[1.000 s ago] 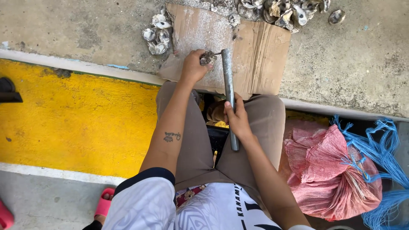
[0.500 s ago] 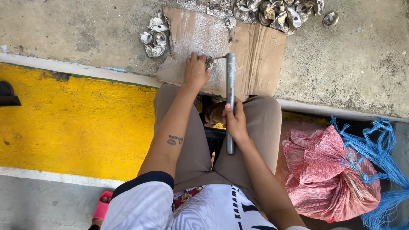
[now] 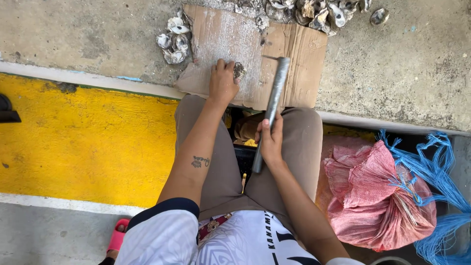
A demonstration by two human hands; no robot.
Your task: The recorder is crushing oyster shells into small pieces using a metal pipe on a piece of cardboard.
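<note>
Left hand [image 3: 223, 83]: fingers curled down over a small grey oyster [image 3: 240, 70], pinning it flat on the cardboard sheet [image 3: 299, 64]; the shell peeks out just past the fingertips on the thumb side.
Right hand [image 3: 271, 140]: fist closed around the lower part of a grey metal bar [image 3: 273, 100], whose upper end lies on the cardboard well beyond the knuckles, near the held oyster but apart from it.
Oyster: looks whole and shut under the fingers, though it is too small to be sure.
Done: a small shell cluster [image 3: 172, 38] lies beyond the left fingertips off the cardboard's corner; a bigger shell heap [image 3: 314, 10] sits at the far edge.
Left: by the look of it, the held oyster is not yet opened.
Beside right forearm: a pink mesh sack [image 3: 378, 196] with blue netting [image 3: 441, 176].
</note>
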